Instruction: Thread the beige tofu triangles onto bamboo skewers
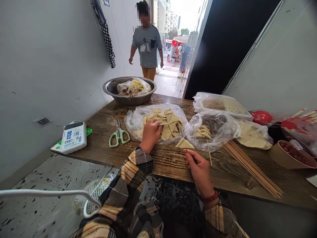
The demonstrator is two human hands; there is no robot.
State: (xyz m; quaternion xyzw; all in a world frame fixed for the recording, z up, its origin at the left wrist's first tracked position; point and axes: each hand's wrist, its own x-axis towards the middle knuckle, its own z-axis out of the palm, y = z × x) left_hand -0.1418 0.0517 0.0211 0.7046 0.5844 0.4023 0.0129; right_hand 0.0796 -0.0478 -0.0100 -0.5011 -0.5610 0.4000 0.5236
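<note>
A pile of pale, cream-coloured tofu-sheet triangles (170, 120) lies on a spread clear plastic bag (132, 120) in the middle of the table. My left hand (150, 132) rests at the pile's near left side, fingers curled around the edge of one triangle. Between the thumb and fingers of my right hand (198, 165) is a thin wooden skewer (185, 150). A tofu-sheet triangle (184, 143) is threaded on it, just above the fingertips. Right of the pile, an open plastic bag (223, 124) contains skewered triangles (204, 131), with a stick poking out towards me.
Green-handled scissors (119, 135) and a white box (73, 137) are at left. A metal basin (130, 99) with bagged skewers stands behind. Bare skewers (252, 168), bagged food (255, 134) and a paper bowl (292, 153) are right. A person (147, 46) stands beyond the table.
</note>
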